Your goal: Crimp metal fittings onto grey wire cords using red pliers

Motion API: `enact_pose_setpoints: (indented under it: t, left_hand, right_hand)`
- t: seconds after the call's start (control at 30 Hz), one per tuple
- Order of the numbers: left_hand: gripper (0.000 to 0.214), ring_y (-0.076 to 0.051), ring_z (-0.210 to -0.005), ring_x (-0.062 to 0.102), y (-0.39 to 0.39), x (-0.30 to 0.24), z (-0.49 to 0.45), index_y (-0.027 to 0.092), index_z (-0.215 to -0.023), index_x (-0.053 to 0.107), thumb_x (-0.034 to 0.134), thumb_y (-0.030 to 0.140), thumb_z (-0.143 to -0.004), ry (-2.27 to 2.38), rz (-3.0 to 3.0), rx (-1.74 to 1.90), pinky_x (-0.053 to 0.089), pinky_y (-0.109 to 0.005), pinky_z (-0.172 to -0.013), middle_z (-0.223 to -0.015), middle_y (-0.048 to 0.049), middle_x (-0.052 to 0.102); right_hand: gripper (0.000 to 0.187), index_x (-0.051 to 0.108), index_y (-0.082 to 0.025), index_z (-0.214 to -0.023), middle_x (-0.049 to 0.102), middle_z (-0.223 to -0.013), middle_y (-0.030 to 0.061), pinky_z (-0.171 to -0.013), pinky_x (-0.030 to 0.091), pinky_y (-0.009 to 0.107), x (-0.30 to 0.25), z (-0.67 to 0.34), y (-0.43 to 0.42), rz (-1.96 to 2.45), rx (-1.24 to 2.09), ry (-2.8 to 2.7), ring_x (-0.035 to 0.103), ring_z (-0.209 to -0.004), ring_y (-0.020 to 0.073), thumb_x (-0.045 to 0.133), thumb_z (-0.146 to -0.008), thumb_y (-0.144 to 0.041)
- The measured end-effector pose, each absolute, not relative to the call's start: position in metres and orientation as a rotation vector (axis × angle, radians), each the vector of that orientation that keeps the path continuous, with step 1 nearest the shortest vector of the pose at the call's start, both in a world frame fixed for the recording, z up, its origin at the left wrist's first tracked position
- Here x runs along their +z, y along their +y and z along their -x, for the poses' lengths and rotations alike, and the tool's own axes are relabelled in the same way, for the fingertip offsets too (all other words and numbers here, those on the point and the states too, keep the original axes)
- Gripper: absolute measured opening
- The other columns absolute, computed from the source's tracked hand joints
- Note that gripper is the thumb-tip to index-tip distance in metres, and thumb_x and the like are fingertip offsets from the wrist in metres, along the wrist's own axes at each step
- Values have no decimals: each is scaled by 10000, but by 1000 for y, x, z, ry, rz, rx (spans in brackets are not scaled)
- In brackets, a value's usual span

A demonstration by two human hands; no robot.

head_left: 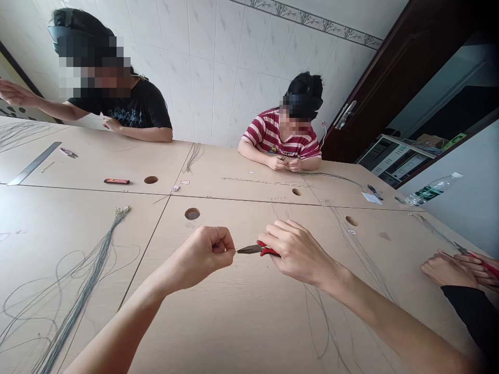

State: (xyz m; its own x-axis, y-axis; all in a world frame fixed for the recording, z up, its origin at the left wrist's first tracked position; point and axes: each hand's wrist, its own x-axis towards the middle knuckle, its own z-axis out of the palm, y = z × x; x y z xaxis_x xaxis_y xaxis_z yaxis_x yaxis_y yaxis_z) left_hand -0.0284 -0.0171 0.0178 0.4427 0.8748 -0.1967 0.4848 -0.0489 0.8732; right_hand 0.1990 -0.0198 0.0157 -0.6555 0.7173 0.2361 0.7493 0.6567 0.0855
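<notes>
My left hand is closed in a pinch, thumb against fingertips. Whatever lies between those fingers is too small to make out. My right hand is wrapped round red-handled needle-nose pliers. Their dark jaws point left, and the tip meets or nearly meets my left fingertips. To the left of my hands lies a long bundle of thin grey-green strands with small pale ends at the top. More loose thin strands run across the table beyond and beneath my right forearm.
Two people sit across the table. At the right edge, a co-worker's hands hold red-handled pliers. A metal ruler, a red-and-black marker-like stick and a water bottle lie farther off. Round holes pierce the tabletop.
</notes>
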Motion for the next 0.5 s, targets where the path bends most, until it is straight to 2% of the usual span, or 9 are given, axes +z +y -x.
enact_pose_setpoints:
  t: [0.33, 0.5]
  left_hand:
    - [111, -88, -505, 250, -15, 16, 28, 200, -665, 510, 531, 224, -771, 1188, -1688, 492, 223, -219, -449, -543, 75, 301]
    - [158, -92, -519, 261, -15, 13, 31, 198, -710, 575, 539, 307, -818, 1171, -1696, 518, 235, -220, -455, -565, 67, 311]
  right_hand:
    - [102, 626, -198, -825, 573, -730, -2, -601, 235, 273, 14, -199, -19, 1229, -227, -2674, 421, -674, 140, 567, -822, -115]
    - [101, 625, -197, -834, 581, -738, -7, -590, 237, 270, 13, -203, -19, 1246, -211, -2675, 422, -668, 134, 566, -823, -115]
